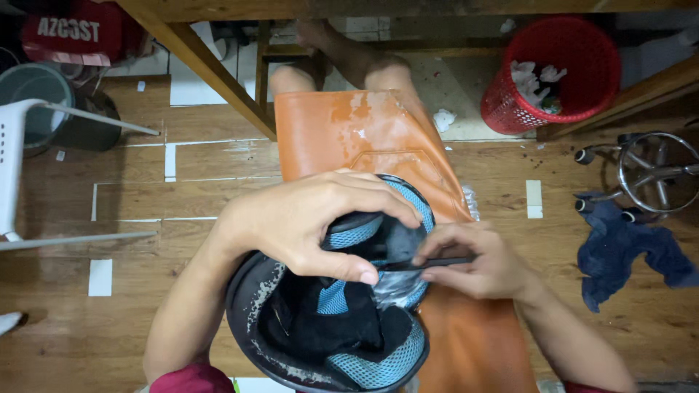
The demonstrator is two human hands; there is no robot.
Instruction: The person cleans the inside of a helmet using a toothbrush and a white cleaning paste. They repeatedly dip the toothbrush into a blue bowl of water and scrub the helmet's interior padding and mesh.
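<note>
Upturned black helmet with blue mesh padding [328, 320] sits in your lap. Your left hand [313, 225] clamps its rim; your right hand [480, 266] pinches a thin black tool [426, 263] inside. Probably rigid shell, soft lining: hold the rim. Beyond: orange sheet [364, 138], red basket [553, 73].

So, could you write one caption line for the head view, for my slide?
Left hand steadies an upturned black helmet with blue mesh padding while the right hand holds a thin black tool inside.
</note>
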